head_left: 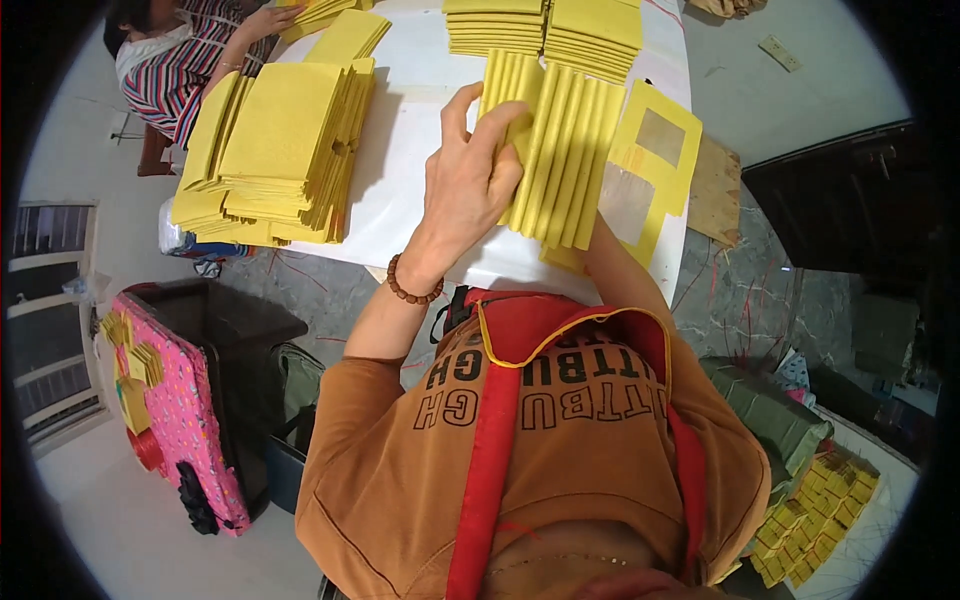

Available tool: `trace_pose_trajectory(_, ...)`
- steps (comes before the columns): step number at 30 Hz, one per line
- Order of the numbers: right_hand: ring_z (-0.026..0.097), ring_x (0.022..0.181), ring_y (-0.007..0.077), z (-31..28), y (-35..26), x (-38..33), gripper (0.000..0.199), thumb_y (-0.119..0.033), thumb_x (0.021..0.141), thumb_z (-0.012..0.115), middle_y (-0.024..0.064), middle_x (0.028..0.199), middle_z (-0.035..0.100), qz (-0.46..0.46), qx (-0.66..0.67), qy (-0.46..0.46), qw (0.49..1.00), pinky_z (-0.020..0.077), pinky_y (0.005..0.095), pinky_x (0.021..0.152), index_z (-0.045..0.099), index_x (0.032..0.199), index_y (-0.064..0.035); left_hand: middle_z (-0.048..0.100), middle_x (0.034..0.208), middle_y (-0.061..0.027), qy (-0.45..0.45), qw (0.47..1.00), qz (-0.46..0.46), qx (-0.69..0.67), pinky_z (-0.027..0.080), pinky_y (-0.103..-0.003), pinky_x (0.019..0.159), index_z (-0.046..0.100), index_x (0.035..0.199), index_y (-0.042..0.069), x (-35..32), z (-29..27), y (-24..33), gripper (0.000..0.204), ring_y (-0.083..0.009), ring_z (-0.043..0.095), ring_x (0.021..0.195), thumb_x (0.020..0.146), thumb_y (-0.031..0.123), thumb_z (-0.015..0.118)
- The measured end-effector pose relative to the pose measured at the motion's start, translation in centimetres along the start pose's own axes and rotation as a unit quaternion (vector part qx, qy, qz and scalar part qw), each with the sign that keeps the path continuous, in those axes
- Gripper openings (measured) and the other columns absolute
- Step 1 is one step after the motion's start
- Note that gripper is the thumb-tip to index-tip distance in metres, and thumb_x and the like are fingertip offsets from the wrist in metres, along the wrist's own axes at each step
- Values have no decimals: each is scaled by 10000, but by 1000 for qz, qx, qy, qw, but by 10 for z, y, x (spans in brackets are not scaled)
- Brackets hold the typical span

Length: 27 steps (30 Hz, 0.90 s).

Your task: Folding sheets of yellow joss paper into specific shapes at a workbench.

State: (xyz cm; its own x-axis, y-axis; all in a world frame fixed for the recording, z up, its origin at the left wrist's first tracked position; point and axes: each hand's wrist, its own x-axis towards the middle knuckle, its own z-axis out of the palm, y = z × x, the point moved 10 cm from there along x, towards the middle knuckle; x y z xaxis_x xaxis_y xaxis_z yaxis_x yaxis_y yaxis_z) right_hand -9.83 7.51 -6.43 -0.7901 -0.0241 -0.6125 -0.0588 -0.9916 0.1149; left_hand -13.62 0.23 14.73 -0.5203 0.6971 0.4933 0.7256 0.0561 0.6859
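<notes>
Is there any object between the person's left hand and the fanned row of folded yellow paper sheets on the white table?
No, nothing visible. The left hand already rests directly on the fanned row of folded yellow paper sheets, with its fingers on the left part. The right hand is hidden beneath the sheets.

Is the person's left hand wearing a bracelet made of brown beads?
Yes, a brown beaded bracelet circles the wrist of the left hand, which presses on the fanned yellow paper sheets.

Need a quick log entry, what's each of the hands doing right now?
Left hand: fingers pressing on the fanned yellow paper sheets.
Right hand: hidden beneath those sheets; state cannot be told.
</notes>
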Motion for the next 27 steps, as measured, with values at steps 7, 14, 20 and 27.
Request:
trace_pose_trajectory(7,551,1049,232,3,-8,5,612,-424,774,611,114,1182,541,19,40,40,998,469,372,896,454,1231,-46,381,1235,-221,18,997,62,41,502,-368,536,595,948,82,-1,-1,1,247,-295,599,618,734,16,491)
trace_pose_trajectory(14,568,1025,230,-1,-27,29,642,-469,780,586,119,1188,538,-129,-217,-301,920,474,391,893,439,1244,-50,379,1257,-223,24,997,56,51,511,-364,592,627,933,88,0,0,-2,188,-299,617,698,780,109,518)
trace_pose_trajectory(20,555,1044,245,-24,-5,27,647,-485,788,581,123,1186,534,49,105,-31,993,475,406,887,435,1248,-54,380,1288,-195,22,996,-8,85,491,-339,713,617,953,53,-4,-3,-8,327,-273,598,865,752,308,656)
trace_pose_trajectory(27,536,1069,255,11,-19,8,670,-462,775,613,130,1204,516,-127,-213,-317,915,455,419,908,407,1271,-62,321,1304,-273,-5,996,-20,86,496,-408,727,574,985,49,-2,6,-12,475,-390,555,959,716,430,665)
